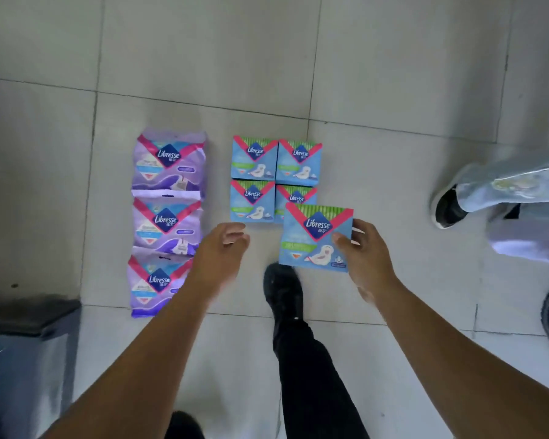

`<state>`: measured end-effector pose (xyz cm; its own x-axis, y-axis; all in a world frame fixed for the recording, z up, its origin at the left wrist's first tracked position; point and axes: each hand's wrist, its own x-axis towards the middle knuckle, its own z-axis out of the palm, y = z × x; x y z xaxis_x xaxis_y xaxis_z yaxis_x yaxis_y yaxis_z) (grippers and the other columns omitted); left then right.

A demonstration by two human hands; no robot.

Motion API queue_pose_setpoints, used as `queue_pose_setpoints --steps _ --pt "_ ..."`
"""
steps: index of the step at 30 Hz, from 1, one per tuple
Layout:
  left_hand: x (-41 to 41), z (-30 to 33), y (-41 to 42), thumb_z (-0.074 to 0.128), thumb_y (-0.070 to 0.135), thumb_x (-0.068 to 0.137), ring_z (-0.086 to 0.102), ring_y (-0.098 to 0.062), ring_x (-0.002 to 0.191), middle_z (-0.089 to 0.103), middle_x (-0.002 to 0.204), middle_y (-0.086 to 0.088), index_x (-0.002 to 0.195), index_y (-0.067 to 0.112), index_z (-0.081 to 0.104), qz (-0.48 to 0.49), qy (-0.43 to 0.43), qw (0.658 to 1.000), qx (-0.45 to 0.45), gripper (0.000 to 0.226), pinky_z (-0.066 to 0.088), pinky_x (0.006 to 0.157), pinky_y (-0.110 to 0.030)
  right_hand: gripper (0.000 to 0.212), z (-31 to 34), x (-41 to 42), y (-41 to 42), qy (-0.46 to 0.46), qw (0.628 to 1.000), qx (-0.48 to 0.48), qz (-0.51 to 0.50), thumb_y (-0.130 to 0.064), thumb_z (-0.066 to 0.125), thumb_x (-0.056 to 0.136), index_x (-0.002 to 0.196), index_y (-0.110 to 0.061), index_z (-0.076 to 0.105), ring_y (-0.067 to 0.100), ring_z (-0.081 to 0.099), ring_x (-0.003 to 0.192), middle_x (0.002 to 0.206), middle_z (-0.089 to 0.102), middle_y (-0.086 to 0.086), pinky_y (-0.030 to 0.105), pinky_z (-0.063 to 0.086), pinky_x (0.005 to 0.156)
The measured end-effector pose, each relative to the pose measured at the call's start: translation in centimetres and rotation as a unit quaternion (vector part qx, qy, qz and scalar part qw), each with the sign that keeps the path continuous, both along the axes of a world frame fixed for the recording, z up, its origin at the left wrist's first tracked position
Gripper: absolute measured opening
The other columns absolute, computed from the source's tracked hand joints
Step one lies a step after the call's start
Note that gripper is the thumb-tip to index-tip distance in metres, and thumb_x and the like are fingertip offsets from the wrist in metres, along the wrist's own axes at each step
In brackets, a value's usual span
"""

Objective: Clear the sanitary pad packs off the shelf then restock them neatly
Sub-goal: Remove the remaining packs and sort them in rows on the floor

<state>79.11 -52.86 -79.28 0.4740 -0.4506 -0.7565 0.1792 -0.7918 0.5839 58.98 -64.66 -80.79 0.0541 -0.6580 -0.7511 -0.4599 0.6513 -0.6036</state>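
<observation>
Pinched at its right edge by the right hand, a blue pack is held just near-right of the floor's blue square, the left hand loosely open and empty.

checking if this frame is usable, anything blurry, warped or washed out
Head view: the left hand is smeared by motion blur, the right hand and its blue pack sharper, logo readable; floor tile lines bow from the wide-angle lens; flat, soft light with no glare on the purple packs; the jeans leg at the right edge looks blurred and overexposed.
</observation>
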Motion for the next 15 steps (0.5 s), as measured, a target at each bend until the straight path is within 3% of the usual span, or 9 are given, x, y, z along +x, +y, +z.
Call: queue_pose_setpoints --steps 2,5,10,13,15 --pt "1.4 -4.1 -2.3 0.059 0.011 0.092 0.062 -0.020 0.092 0.069 0.107 -0.011 0.111 0.014 0.065 -0.029 -0.024 0.999 0.027 0.020 0.046 0.074 -0.024 0.028 -4.0 -0.1 -2.5 0.022 1.000 -0.004 0.004 -0.017 0.067 0.090 0.112 -0.024 0.052 0.024 0.069 0.098 0.114 0.067 0.003 0.045 0.058 0.082" --pt "2.8 -9.0 -4.7 0.058 0.010 0.091 0.061 -0.023 0.085 0.069 0.110 -0.013 0.115 0.010 0.065 -0.060 -0.061 0.995 0.053 0.025 0.042 0.065 -0.020 0.030 -9.0 0.0 -5.0 0.050 0.998 -0.025 0.020 -0.020 0.067 0.091 0.117 -0.021 0.051 0.021 0.068 0.094 0.114 0.064 0.000 0.039 0.057 0.079" --pt "3.7 -16.7 -5.6 0.061 0.024 0.093 0.055 -0.026 0.120 0.055 0.135 -0.010 0.136 0.009 0.049 -0.105 -0.117 0.982 0.101 0.047 0.044 0.101 -0.035 0.033 -16.8 0.5 -5.6 0.060 0.997 -0.032 0.020 -0.022 0.068 0.090 0.119 -0.019 0.052 0.020 0.069 0.094 0.112 0.063 -0.004 0.042 0.058 0.082" --pt "4.2 -21.5 -4.8 0.065 0.034 0.090 0.051 -0.027 0.125 0.051 0.138 -0.011 0.141 0.008 0.042 -0.075 -0.133 0.983 0.099 0.062 0.040 0.106 -0.041 0.032 -21.1 1.2 -5.2 0.057 0.998 -0.034 0.012 -0.023 0.069 0.089 0.117 -0.020 0.054 0.018 0.069 0.096 0.110 0.063 -0.005 0.039 0.058 0.081" --pt "4.2 -24.0 -4.5 0.068 0.034 0.088 0.056 -0.028 0.119 0.057 0.131 -0.012 0.138 0.007 0.044 -0.052 -0.111 0.989 0.083 0.061 0.043 0.103 -0.043 0.031 -23.3 2.0 -5.0 0.057 0.997 -0.051 0.011 -0.023 0.068 0.089 0.117 -0.018 0.056 0.014 0.067 0.094 0.110 0.063 -0.005 0.033 0.058 0.079"
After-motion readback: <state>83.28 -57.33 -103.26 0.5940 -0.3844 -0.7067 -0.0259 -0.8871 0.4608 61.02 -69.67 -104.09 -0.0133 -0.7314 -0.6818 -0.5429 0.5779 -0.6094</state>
